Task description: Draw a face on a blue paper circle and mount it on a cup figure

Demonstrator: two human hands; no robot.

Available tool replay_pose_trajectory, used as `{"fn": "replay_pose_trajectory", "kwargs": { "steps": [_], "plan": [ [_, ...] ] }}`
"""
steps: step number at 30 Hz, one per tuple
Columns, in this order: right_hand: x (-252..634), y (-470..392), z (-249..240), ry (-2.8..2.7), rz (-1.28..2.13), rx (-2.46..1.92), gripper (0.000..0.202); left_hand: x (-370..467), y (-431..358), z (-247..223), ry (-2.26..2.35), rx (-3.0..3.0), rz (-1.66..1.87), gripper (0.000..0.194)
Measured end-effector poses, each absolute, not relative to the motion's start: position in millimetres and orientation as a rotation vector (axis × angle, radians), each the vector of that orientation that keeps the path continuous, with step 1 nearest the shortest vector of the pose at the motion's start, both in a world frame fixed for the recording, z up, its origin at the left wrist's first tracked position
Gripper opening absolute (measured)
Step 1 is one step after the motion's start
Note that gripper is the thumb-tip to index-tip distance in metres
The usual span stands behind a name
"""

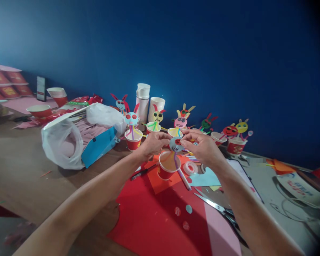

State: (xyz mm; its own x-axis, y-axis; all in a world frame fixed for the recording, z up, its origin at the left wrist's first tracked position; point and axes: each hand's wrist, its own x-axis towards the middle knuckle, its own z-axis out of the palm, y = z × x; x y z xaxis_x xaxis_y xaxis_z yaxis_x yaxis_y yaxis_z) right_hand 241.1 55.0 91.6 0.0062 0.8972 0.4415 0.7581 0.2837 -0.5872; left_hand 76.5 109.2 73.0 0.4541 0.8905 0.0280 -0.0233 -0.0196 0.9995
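A light blue round paper face (174, 145) with a drawn mouth and one visible red eye stands above a red paper cup (166, 173). Coloured drinking straws join it to the cup. My left hand (155, 144) is closed, its fingertips at the left edge of the face. On the other side my right hand (202, 145) pinches the face's right edge beside the red eye (178, 141). Beneath the cup lies orange paper (155, 181) on a red sheet (160, 217). Small cut paper circles (188, 209) rest on that sheet.
Several finished cup figures (134, 137) line the wall. Scissors (216, 205) lie near my right forearm, with a tape roll (190, 168) and marker (141, 173) by the cup. A plastic bag (61, 144) sits left; a white bottle (142, 110) and stacked cups (156, 106) stand behind.
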Motion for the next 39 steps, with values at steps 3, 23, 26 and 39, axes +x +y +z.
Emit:
{"fn": "replay_pose_trajectory", "kwargs": {
  "steps": [3,23,26,39],
  "plan": [
    [238.5,53.7,90.5,-1.76,0.23,-1.528,0.015,77.2,107.6,75.7,0.833,1.37,0.881,0.014],
    [230.4,53.4,77.0,-1.715,0.1,-1.507,0.015,81.0,105.6,69.2,0.743,1.246,0.888,0.01],
    [228.8,52.0,76.2,-1.691,0.104,-1.502,0.015,80.8,103.6,70.5,0.75,1.249,0.883,0.009],
    [222.5,51.0,71.4,-1.717,-0.124,-1.492,0.013,79.4,102.6,69.1,0.807,1.293,0.872,0.007]
  ]
}}
